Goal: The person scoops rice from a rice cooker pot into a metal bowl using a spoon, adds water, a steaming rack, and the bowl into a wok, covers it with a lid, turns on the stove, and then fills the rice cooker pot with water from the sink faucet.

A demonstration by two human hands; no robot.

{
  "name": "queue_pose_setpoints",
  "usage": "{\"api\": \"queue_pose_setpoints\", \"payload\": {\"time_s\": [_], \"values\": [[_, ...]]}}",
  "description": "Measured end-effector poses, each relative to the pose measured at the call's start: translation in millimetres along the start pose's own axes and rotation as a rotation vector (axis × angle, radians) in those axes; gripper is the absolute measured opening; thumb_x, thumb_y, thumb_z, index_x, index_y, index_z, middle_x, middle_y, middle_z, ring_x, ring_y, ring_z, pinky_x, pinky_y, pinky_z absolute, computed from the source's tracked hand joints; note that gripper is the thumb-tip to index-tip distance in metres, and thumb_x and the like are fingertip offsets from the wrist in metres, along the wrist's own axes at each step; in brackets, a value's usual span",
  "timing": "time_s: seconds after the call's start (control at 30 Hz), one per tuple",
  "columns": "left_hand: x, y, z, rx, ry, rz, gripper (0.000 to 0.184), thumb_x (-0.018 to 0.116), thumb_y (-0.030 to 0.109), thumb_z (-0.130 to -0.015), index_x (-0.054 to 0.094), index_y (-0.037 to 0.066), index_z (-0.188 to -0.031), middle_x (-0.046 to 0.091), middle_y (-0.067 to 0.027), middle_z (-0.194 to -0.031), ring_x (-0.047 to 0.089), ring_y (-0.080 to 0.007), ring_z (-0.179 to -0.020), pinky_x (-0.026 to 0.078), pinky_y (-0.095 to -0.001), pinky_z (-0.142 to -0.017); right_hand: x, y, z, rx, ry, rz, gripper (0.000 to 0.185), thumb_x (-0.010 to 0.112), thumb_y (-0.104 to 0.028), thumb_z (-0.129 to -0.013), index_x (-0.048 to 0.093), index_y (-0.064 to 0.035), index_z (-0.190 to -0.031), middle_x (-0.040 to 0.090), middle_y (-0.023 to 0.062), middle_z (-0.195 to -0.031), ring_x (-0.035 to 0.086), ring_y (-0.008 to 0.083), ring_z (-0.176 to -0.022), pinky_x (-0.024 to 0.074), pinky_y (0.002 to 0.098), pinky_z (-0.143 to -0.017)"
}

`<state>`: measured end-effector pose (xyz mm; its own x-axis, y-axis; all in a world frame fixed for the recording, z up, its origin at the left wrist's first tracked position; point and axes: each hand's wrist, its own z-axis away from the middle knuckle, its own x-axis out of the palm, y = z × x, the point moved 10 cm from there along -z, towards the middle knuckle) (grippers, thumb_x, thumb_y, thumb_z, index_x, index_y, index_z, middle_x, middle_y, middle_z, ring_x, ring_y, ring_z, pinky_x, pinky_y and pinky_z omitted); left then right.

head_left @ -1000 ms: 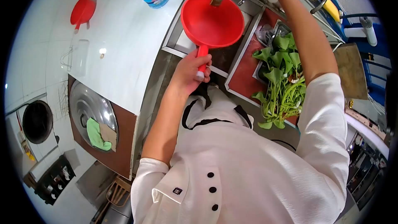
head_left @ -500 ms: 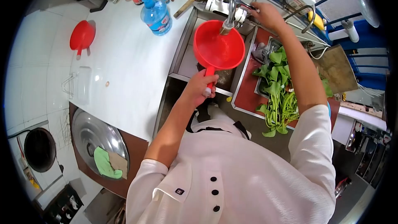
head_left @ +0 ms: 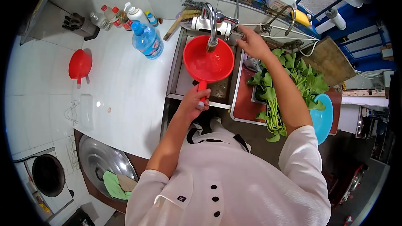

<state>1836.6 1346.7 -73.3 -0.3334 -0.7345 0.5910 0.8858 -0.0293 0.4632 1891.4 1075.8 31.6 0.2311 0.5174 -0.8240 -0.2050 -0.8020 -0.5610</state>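
Note:
My left hand [head_left: 193,101] is closed around the handle of a red plastic water dipper [head_left: 194,65], held bowl-up over the steel sink [head_left: 177,67]. The spout of the faucet [head_left: 212,29] hangs over the bowl, where the surface inside looks wet and rippled. To the right of the faucet is my right hand [head_left: 254,44], index finger stretched out and the others loosely bent, with nothing in it. A small gap separates it from the faucet lever [head_left: 228,17].
Leafy greens [head_left: 289,75] and a blue basin [head_left: 321,119] lie right of the sink. On the white counter [head_left: 121,96] stand a large blue bottle [head_left: 147,42] and another red dipper [head_left: 79,63]. A brush [head_left: 180,21] lies behind the sink; a metal lid [head_left: 102,155] is lower left.
My right hand has come off the faucet lever and moved slightly away, and the lever now points differently. The dipper stays under the spout in my left hand. The whole view has shifted.

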Motion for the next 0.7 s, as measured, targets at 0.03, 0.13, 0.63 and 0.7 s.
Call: {"api": "queue_pose_setpoints", "payload": {"time_s": [0.03, 0.13, 0.63, 0.7], "values": [[-2, -3, 0, 0.0, -0.003, -0.005, 0.021, 0.06, 0.009, -0.086, 0.048, 0.013, -0.103, 0.051, -0.0026, -0.073, 0.048, -0.0116, -0.053, 0.035, -0.0247, -0.045, -2, 1, 7, 0.04, 0.014, -0.108, 0.059, 0.063, -0.027, -0.084, 0.046, 0.0007, -0.133, 0.056, 0.0222, -0.121, 0.061, 0.0329, -0.099, 0.0485, 0.039, -0.086], [-8, -2, -7, -0.001, -0.071, 0.005, 0.022, 0.061, 0.01, -0.086, 0.047, 0.01, -0.104, 0.052, -0.0029, -0.073, 0.052, -0.0129, -0.053, 0.042, -0.0289, -0.045, 5, 22, 34, 0.083, 0.123, -0.236, 0.055, 0.064, -0.026, -0.086, 0.048, 0.002, -0.131, 0.06, 0.0199, -0.119, 0.062, 0.0266, -0.091, 0.0487, 0.0355, -0.083], [-2, 2, 2, -0.001, -0.05, -0.018, 0.021, 0.061, 0.013, -0.089, 0.044, 0.015, -0.102, 0.049, -0.0008, -0.071, 0.049, -0.0103, -0.049, 0.035, -0.0246, -0.041, 84, 89, 206, 0.664, 0.142, -0.887, 0.041, 0.055, -0.018, -0.095, 0.051, 0.0049, -0.128, 0.063, 0.0114, -0.111, 0.06, 0.0122, -0.084, 0.0469, 0.0251, -0.079], [-5, 1, -1, -0.051, -0.035, 0.018, 0.021, 0.061, 0.012, -0.088, 0.044, 0.015, -0.1, 0.048, -0.0004, -0.071, 0.048, -0.0104, -0.048, 0.035, -0.0253, -0.041, 86, 87, 208, 0.634, 0.141, -0.913, 0.036, 0.053, -0.02, -0.097, 0.053, -0.0025, -0.128, 0.064, 0.0055, -0.106, 0.059, 0.009, -0.075, 0.0473, 0.0229, -0.065]]}}
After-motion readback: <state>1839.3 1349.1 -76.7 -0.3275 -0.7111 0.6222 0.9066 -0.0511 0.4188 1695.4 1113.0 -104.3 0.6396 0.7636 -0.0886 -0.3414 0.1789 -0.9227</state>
